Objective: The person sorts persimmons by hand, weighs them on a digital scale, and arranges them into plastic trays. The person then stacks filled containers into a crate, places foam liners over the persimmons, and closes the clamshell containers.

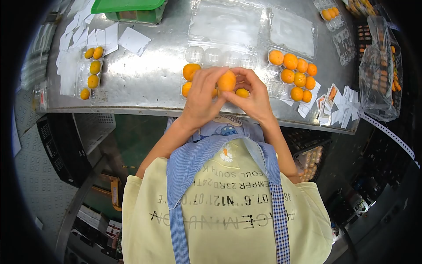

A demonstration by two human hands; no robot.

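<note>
While the left hand (203, 91) and the right hand (252, 93) met over the central tray (212, 56), they held one orange (227, 81) between them, thumbs and fingers closed around it, raised over the tray's near part. Other fruit lay in that clear tray, partly hidden by the hands, and its far row of round wells was unfilled. To the right stood a fuller tray (273, 70) of oranges, with printed cards (329, 99) and white slips (346, 105) toward the counter's near right corner. On the left, white papers (70, 66) lay beside a clear tray (82, 72) holding five small fruits, and a green-lidded tub (129, 9) sat farther back. Two clear, flat plastic pieces (225, 24) (292, 33) lay beyond the central and right trays. Upside down on the yellow shirt (228, 237), "SOUTH K", "23RD", "24TH" and "N121" could be read; the print on the cards was too small. Along the counter (154, 83), bare metal opened between the left and central trays, whereas the gap toward the fuller tray was narrower. The central tray sat close to the near edge, with the apron-strapped body just beyond it.
</note>
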